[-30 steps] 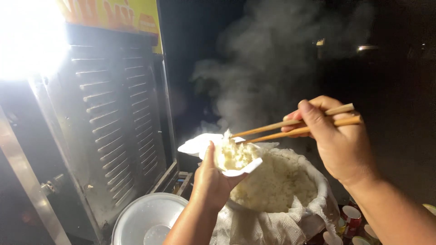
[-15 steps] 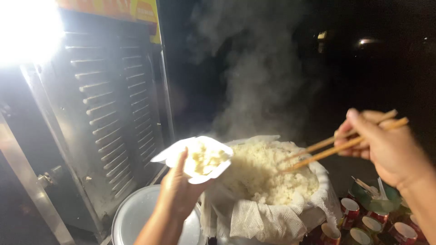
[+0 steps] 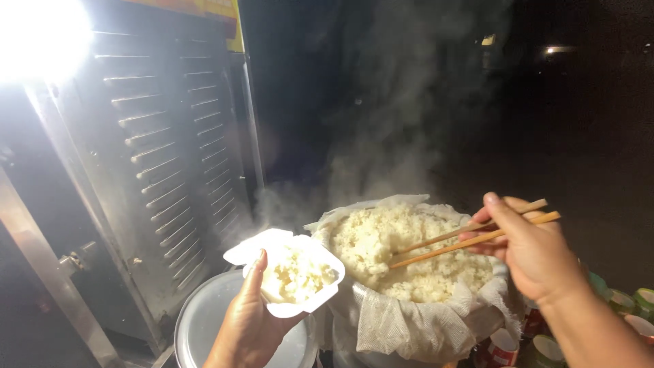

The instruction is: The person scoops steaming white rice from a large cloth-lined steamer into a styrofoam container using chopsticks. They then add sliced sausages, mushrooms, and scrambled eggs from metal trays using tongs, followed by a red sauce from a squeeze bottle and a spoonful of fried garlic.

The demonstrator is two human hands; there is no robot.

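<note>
Louvred metal cabinet [image 3: 170,177] on your left, bright lamp [image 3: 37,34] glaring above it. Round metal lid [image 3: 204,320] below. Small cups [image 3: 616,310] at your right. Steam [image 3: 381,136] against dark background.

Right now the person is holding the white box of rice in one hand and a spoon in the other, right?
Not a spoon. In the head view, the right hand holds wooden chopsticks, tips in the steaming rice. The left hand does hold the white box.

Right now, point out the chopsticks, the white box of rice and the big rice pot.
chopsticks [image 3: 470,238], head view, middle of the sticks.
white box [image 3: 325,257], head view, right rim.
rice pot [image 3: 409,320], head view, cloth over its front wall.
</note>
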